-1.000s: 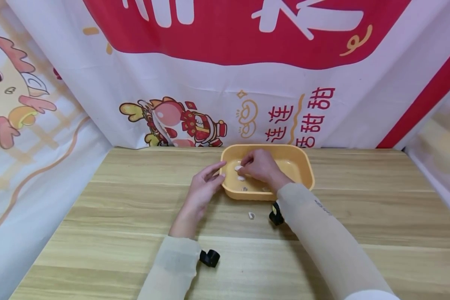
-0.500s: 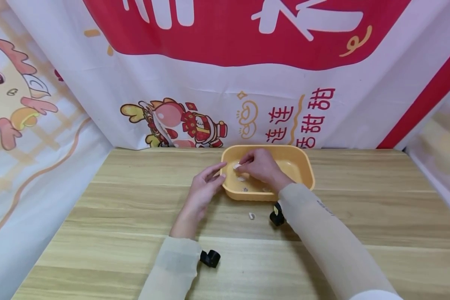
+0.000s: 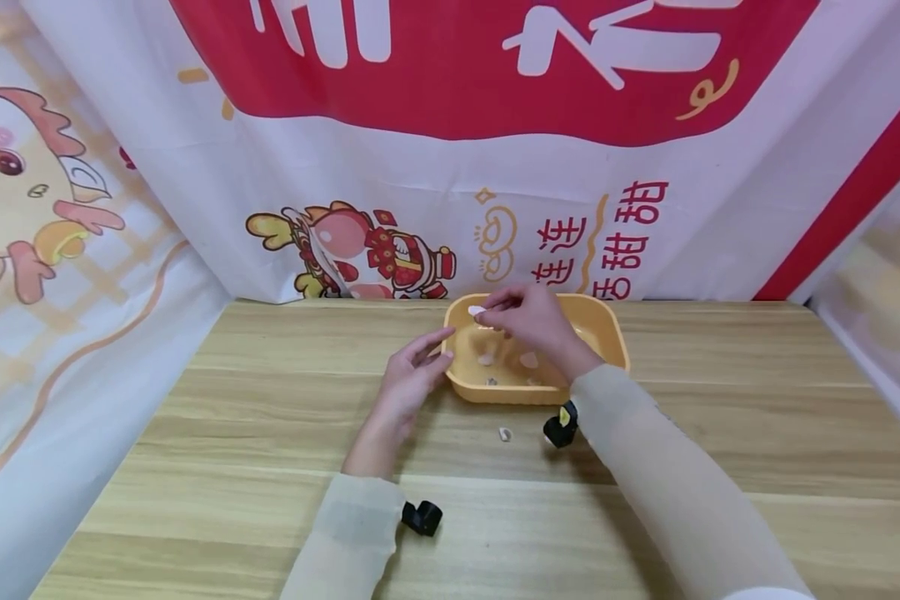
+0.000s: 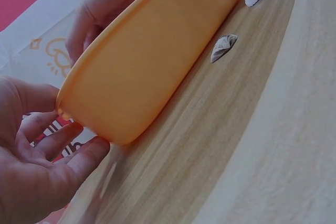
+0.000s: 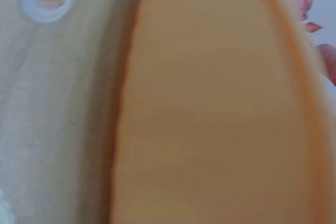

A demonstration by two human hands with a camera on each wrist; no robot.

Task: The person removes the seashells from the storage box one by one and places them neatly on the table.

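**Shell lifted over the yellow tub**

The right hand (image 3: pixel 528 321) is raised over the far left corner of the yellow tub (image 3: pixel 607 333), pinching a small white shell (image 3: pixel 477 311) between thumb and fingertips, above the tub's rim. The left hand (image 3: pixel 408 375) rests on the wooden table (image 3: pixel 232 417) against the tub's left end, fingers straight and relaxed, holding nothing; in the left wrist view its fingertips (image 4: pixel 73 129) touch the tub's outer wall (image 4: pixel 152 61). A few more shells (image 3: pixel 528 360) lie on the tub's floor. The tub stands near the far edge of the table, about midway along it. One loose shell (image 3: pixel 504 434) lies on the table just in front of the tub's near side. The left wrist view shows two shells (image 4: pixel 223 46) on the wood beside the tub. The right wrist view is blurred, filled mostly by the tub's orange-yellow side (image 5: pixel 210 119).
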